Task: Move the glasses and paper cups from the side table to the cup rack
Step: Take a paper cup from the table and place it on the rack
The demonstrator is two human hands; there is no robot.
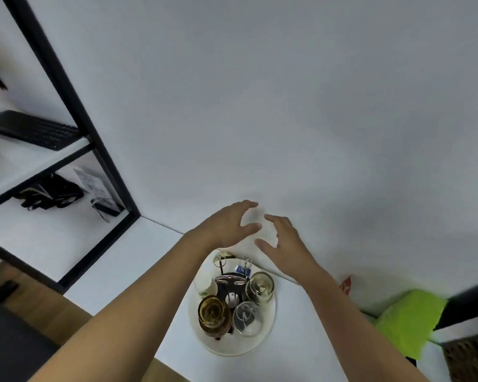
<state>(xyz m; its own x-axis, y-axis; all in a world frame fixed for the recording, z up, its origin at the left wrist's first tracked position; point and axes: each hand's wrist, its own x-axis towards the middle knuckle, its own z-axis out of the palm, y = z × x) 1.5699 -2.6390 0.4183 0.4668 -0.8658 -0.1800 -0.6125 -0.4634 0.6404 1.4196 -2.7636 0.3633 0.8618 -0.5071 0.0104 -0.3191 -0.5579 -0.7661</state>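
Hands raised in front of the wall above the cup rack (233, 351): left hand (226, 227) and right hand (283, 244) close together but apart, fingers loosely spread, holding nothing. Rack stands on a white table (138, 260); upside down on it are an amber glass (214, 314), two clear glasses (246, 317) and a pale cup (204, 282).

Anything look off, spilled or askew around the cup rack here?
Nothing stands out. The glasses, amber and clear, sit inverted on the cup rack, with no spill visible on the white table. Both hands, left and right, hover open above it, holding nothing.
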